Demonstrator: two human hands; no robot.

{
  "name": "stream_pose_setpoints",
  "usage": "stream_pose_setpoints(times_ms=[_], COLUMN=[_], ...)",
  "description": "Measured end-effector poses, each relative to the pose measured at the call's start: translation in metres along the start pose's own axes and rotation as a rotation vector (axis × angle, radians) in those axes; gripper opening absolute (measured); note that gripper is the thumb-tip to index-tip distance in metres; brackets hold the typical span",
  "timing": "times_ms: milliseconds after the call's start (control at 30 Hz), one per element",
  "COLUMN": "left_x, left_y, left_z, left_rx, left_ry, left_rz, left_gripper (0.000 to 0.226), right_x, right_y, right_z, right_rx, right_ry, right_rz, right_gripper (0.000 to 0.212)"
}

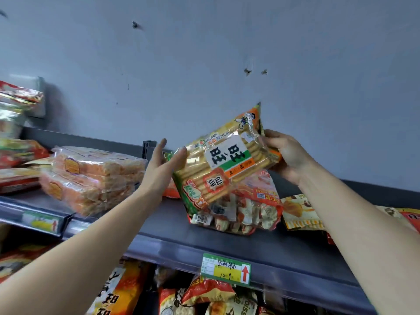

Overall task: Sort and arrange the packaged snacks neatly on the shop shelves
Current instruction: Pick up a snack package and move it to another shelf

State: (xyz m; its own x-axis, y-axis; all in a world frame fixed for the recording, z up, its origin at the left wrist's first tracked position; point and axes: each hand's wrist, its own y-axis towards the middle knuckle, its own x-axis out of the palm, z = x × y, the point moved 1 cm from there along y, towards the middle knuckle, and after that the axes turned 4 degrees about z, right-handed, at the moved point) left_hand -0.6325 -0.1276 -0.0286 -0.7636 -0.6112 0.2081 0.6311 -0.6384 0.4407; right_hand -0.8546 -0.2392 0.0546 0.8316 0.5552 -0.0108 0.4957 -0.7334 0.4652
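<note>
Against a grey wall, above the grey shelf (159,223), we hold the 旺旺 cracker pack (225,164) tilted, long axis rising left to right, right hand (288,155) gripping its upper end, left hand (161,167) open against its lower edge, over a red snack bag (250,208), bare shelf leftward.

"旺旺" and "仙贝" on rice-cracker pack (223,164); handwritten "12.9" on price tag (226,269)
</note>
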Motion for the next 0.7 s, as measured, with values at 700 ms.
stream_pose_setpoints(times_ms=[700], left_x=[-0.193], left_y=[-0.118], left_z=[0.004], left_rx=[-0.233], left_ry=[-0.152], left_rz=[0.368], left_gripper=[0.014], right_x=[0.218], right_y=[-0.073], right_z=[0.084], right_rx=[0.145], right_ry=[0.121], right_rz=[-0.274], right_gripper=[0.066])
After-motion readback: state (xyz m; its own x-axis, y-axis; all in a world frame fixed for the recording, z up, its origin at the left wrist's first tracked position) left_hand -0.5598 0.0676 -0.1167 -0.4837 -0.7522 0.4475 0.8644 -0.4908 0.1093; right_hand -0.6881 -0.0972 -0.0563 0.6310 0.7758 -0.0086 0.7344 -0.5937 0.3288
